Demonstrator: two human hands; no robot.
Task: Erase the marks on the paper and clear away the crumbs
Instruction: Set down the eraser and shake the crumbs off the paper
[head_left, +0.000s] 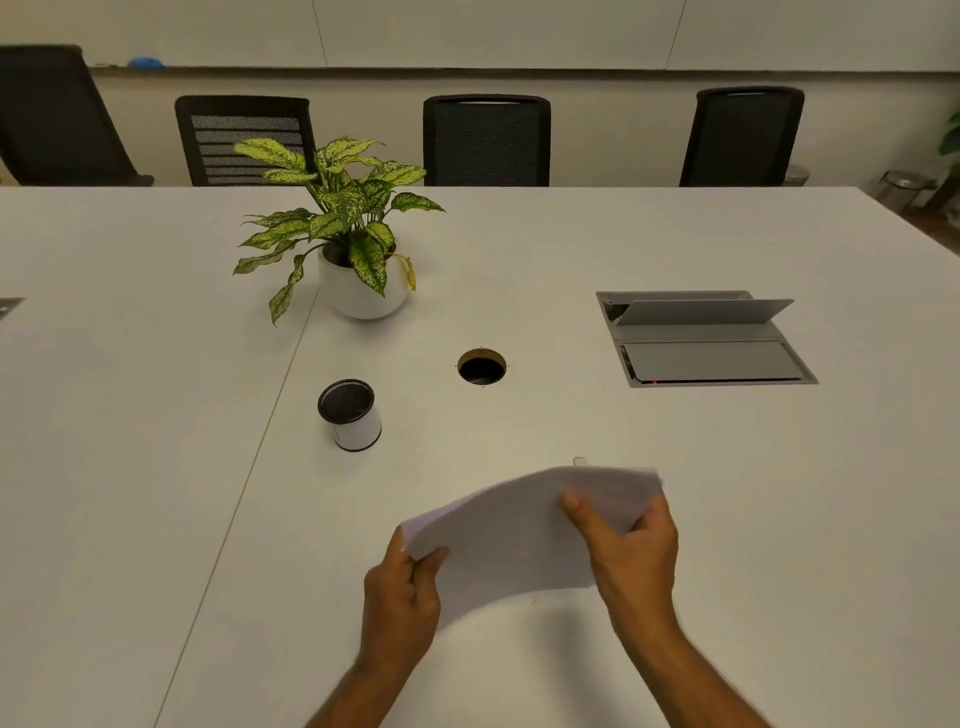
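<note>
A white sheet of paper (511, 535) is held up off the white table (156, 467), bowed and tilted, its far edge blurred. My left hand (402, 603) pinches its near left corner between thumb and fingers. My right hand (631, 545) grips its right edge, thumb on top. No marks show on the side of the paper facing me. A small pale object (580, 461), perhaps an eraser, peeks out on the table just beyond the paper's far edge. I cannot make out crumbs.
A small cylindrical mesh cup (350, 414) stands left of the paper. Beyond it are a potted plant (353, 244), a round cable hole (482, 367) and an open grey power hatch (701, 338). Black chairs (485, 140) line the far side.
</note>
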